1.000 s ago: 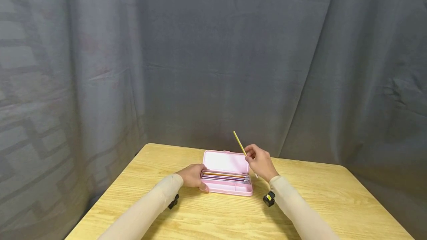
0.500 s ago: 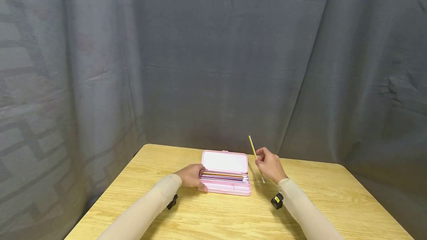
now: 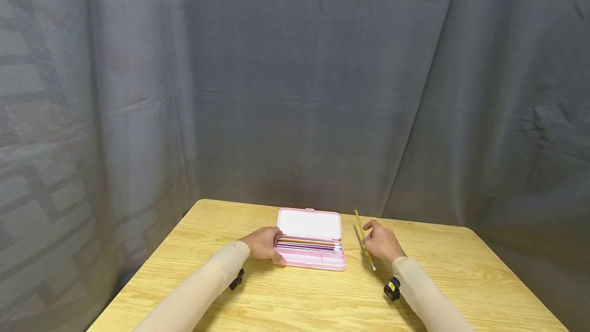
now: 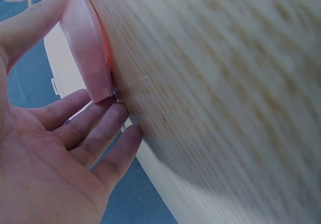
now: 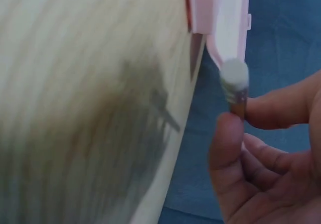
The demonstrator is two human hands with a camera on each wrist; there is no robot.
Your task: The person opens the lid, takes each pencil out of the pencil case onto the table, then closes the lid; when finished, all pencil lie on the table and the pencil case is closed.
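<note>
A pink pencil case [image 3: 310,259] lies open on the wooden table [image 3: 295,301], lid tipped back, with several pencils [image 3: 308,244] in its tray. My left hand [image 3: 264,243] rests against the case's left end, fingers straight, thumb on the front corner; the left wrist view shows the hand [image 4: 60,133] flat against the pink case [image 4: 88,58]. My right hand [image 3: 380,242] is to the right of the case, low over the table, pinching a yellow pencil [image 3: 364,239] whose white eraser end [image 5: 234,76] points toward me.
A grey curtain [image 3: 322,91] hangs behind and around the table. Bare wood spreads in front of the case and to the right. Small black devices are strapped at both wrists [image 3: 392,288].
My right hand has carried the yellow pencil from above the case's right end to the right and down, close to the table. The left hand has stayed on the case.
</note>
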